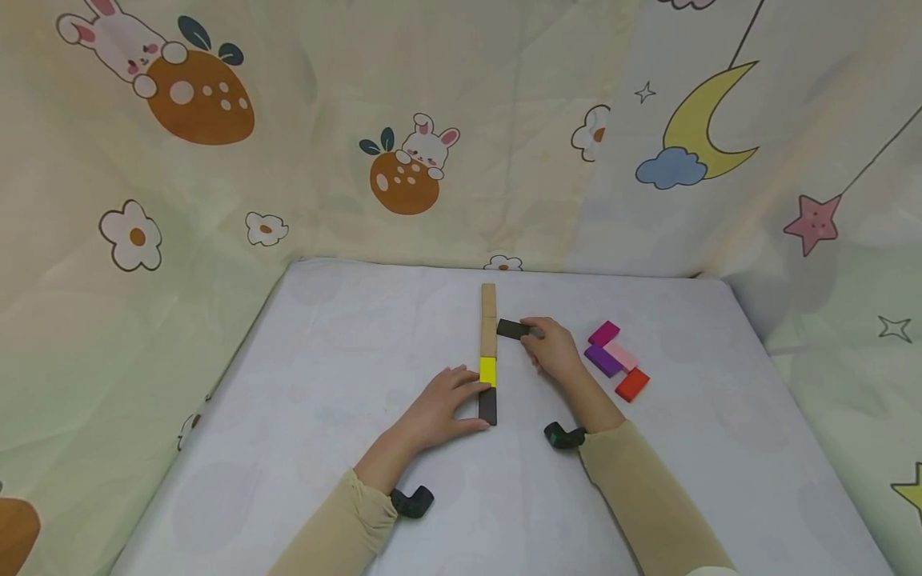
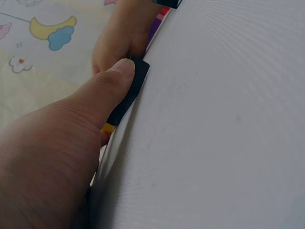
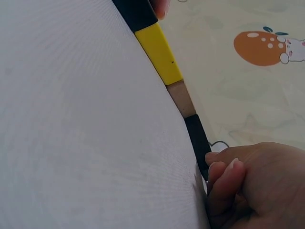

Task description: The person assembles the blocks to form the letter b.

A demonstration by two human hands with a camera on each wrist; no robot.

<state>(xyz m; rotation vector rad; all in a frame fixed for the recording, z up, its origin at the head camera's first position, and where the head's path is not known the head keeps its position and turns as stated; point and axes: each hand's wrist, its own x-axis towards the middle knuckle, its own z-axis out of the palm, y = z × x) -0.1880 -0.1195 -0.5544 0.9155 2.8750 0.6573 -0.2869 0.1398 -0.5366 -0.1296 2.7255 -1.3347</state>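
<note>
right hand (image 1: 553, 346) pinching black block (image 1: 510, 328) — fingers curled

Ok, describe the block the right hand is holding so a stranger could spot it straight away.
On the white table, find the straight line of blocks at its middle. The right hand pinches a black block beside the tan part, lying crosswise rather than along the line.

left hand (image 1: 439, 408) on block row (image 1: 488, 352), right hand (image 1: 551, 346) gripping black block (image 1: 510, 328)

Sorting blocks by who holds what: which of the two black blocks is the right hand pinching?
The black block lying crosswise beside the tan blocks, pinched by the right hand. The other black block ends the line, touched by the left hand.
</note>
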